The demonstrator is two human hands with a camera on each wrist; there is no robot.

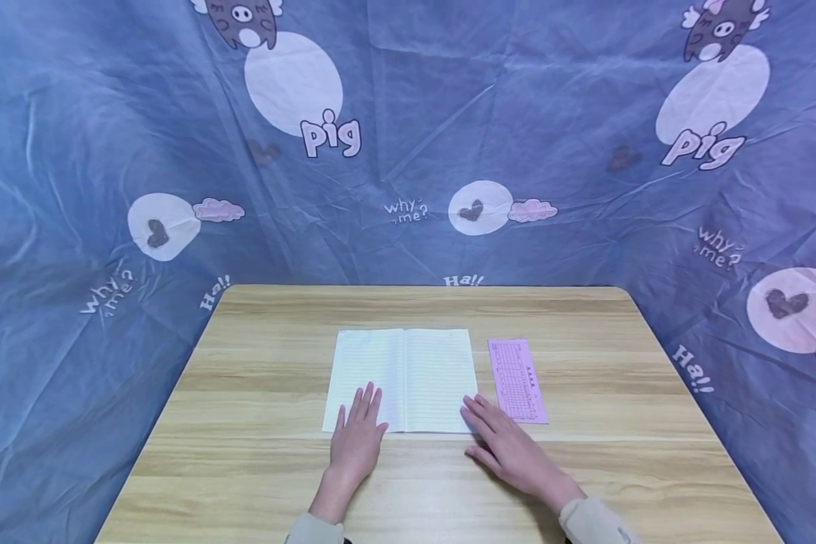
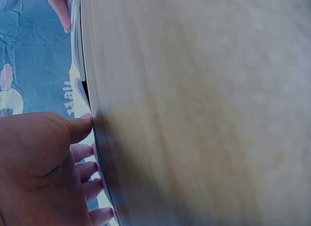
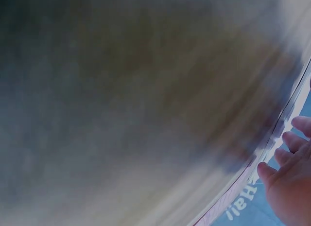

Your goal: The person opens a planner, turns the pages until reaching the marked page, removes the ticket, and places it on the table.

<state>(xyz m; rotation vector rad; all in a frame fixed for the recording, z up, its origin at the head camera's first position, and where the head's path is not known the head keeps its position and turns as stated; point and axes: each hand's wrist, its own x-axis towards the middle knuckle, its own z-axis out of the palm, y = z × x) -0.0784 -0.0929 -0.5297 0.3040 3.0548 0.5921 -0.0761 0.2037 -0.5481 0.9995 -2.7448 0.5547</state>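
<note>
An open notebook (image 1: 440, 370) with lined pages lies flat on the table, its centre fold running away from me. My left hand (image 1: 357, 438) rests on the lower part of the left page, fingers straight and slightly spread. The fingertips of my right hand (image 1: 510, 449) touch the notebook's lower right corner, and the palm lies over the table. To the right of the notebook lies a pink printed slip (image 1: 517, 380) with a grid and lines of text. In the left wrist view the left hand (image 2: 43, 163) has its fingertips along the notebook's edge. The right wrist view shows the right hand (image 3: 294, 172) near the pink slip.
The wood-grain table (image 1: 245, 393) has rounded far corners. A blue cloth (image 1: 408, 151) with pig pictures and lettering hangs behind the table and along both sides.
</note>
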